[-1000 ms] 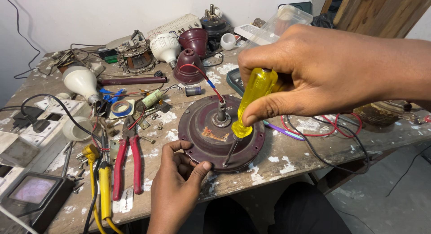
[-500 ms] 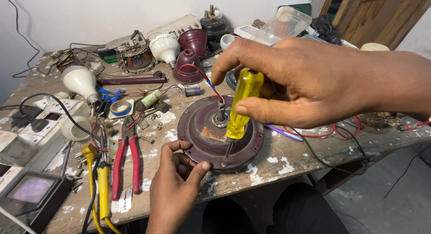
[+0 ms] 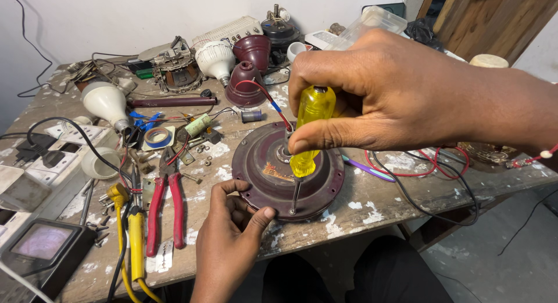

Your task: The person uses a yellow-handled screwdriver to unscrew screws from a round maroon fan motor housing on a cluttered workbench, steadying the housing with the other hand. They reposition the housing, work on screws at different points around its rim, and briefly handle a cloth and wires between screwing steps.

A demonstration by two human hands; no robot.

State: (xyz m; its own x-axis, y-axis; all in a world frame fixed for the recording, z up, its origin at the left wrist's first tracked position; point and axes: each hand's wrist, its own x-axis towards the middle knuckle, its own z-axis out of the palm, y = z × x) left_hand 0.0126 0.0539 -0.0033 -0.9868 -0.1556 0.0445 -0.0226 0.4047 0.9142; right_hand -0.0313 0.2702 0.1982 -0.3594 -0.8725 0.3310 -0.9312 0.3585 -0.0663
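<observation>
On the paint-flecked workbench [image 3: 372, 201], your left hand [image 3: 229, 239] pinches the near rim of the maroon ceiling-fan motor housing [image 3: 264, 175], thumb on top. Your right hand [image 3: 401, 93] grips the yellow-handled screwdriver [image 3: 311, 125] upright, tip on the housing's near edge. At the far edge sits a clear plastic container [image 3: 372, 21]; contents cannot be made out. Since half a second ago, the right hand has risen slightly; the housing has not moved.

1. Screwdriver [image 3: 311, 128]: handle partly covered by right hand [image 3: 395, 93]; tip too small to tell.
2. Motor housing [image 3: 288, 170]: hub hidden behind handle.
3. Meter [image 3: 40, 245]: cut off at left edge, screen blurred.
4. Yellow cable [image 3: 136, 262]: cut off at bottom edge.
</observation>
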